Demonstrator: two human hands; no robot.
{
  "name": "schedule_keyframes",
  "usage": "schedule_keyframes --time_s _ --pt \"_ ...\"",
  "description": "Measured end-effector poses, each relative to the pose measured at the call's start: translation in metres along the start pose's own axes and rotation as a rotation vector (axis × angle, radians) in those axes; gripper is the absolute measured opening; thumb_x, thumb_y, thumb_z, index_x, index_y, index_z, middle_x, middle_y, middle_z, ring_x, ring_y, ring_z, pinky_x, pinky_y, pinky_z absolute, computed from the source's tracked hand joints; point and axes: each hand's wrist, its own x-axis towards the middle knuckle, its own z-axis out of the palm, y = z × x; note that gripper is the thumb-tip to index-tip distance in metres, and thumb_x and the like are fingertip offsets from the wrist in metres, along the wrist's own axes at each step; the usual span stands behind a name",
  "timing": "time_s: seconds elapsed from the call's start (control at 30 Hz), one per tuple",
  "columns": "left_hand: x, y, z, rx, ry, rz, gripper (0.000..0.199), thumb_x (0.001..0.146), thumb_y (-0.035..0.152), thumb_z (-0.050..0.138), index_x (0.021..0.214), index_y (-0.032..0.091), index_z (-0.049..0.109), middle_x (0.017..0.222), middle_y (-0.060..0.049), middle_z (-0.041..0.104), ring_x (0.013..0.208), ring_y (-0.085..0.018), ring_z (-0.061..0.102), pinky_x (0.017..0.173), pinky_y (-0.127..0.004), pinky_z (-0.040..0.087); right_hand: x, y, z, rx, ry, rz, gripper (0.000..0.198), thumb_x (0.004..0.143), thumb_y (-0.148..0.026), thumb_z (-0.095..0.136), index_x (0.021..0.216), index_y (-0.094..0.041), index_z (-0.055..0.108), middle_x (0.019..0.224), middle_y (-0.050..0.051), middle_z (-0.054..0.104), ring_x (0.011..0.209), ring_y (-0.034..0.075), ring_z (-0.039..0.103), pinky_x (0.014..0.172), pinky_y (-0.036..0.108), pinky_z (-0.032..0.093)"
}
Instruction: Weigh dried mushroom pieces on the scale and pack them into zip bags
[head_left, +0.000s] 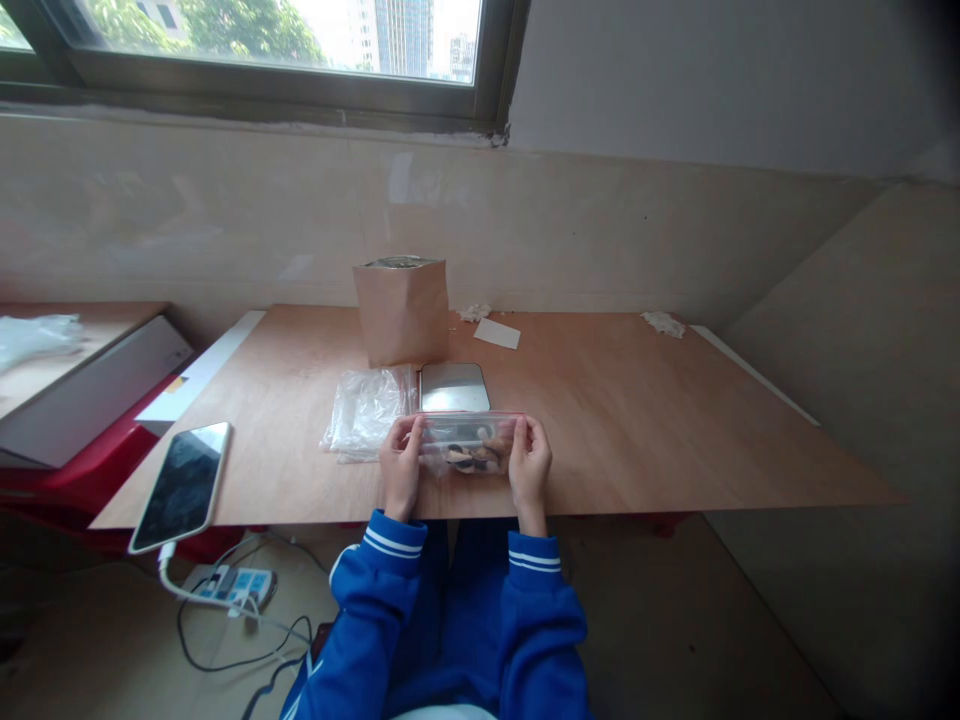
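Note:
A clear zip bag [457, 430] with a red strip along its top edge is stretched between my two hands near the table's front edge. Several dark and tan pieces [476, 458] lie inside it; their kind is too small to tell. My left hand [402, 460] pinches the bag's upper left corner. At the upper right corner, my right hand [531, 465] pinches it too. Just behind the bag is a flat silver scale [454, 386], its front edge partly hidden. A stack of empty clear bags [369, 410] lies beside it on the left.
A brown paper pouch [403, 315] stands open-topped behind the scale. Near it lie a white card [497, 333] and crumpled scraps [475, 312]. A phone [182, 485] with a charging cable overhangs the wooden table's [637, 420] front left edge. A power strip [236, 583] sits below.

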Motion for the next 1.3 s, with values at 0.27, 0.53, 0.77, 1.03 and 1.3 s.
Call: schedule_keyframes --time_s 0.27,0.53,0.77,1.03,1.3 --pt "0.000 0.000 -0.001 0.000 0.014 0.003 0.034 0.080 0.048 0.066 0.094 0.017 0.067 0.091 -0.005 0.069 0.077 -0.017 0.066 0.066 -0.027 0.053 -0.002 0.000 0.002 0.044 0.005 0.040 0.044 0.088 -0.059 0.050 0.088 -0.017 0.062 0.086 0.009 0.071 0.082 0.021 0.067 0.078 0.034 0.053" --pt "0.000 0.001 -0.002 0.005 0.016 0.003 0.035 0.085 0.049 0.060 0.096 0.017 0.069 0.083 -0.004 0.067 0.078 -0.017 0.063 0.069 -0.028 0.051 0.000 -0.001 -0.003 0.009 -0.067 0.044 0.048 0.091 -0.058 0.045 0.088 -0.016 0.067 0.088 0.011 0.073 0.084 0.024 0.068 0.077 0.035 0.053" --pt "0.000 -0.005 -0.003 0.138 0.102 0.117 0.027 0.086 0.045 0.060 0.086 0.018 0.062 0.077 0.000 0.063 0.075 -0.015 0.059 0.074 -0.027 0.045 0.001 0.001 -0.001 -0.040 0.011 0.015 0.045 0.089 -0.056 0.048 0.088 -0.015 0.066 0.085 0.011 0.072 0.080 0.024 0.067 0.077 0.036 0.052" --pt "0.001 -0.010 -0.004 0.149 0.084 0.174 0.025 0.086 0.043 0.060 0.087 0.019 0.061 0.082 -0.001 0.063 0.078 -0.015 0.058 0.073 -0.027 0.045 -0.001 0.001 0.001 -0.031 0.044 0.015 0.042 0.089 -0.055 0.049 0.087 -0.016 0.065 0.084 0.010 0.071 0.080 0.022 0.067 0.076 0.035 0.052" --pt "0.000 -0.006 -0.003 0.125 0.075 0.174 0.026 0.085 0.044 0.061 0.086 0.018 0.061 0.080 -0.001 0.062 0.077 -0.015 0.058 0.073 -0.026 0.045 -0.002 -0.003 0.002 0.031 0.031 0.018 0.042 0.089 -0.056 0.049 0.083 -0.018 0.063 0.080 0.007 0.069 0.077 0.020 0.065 0.075 0.033 0.052"
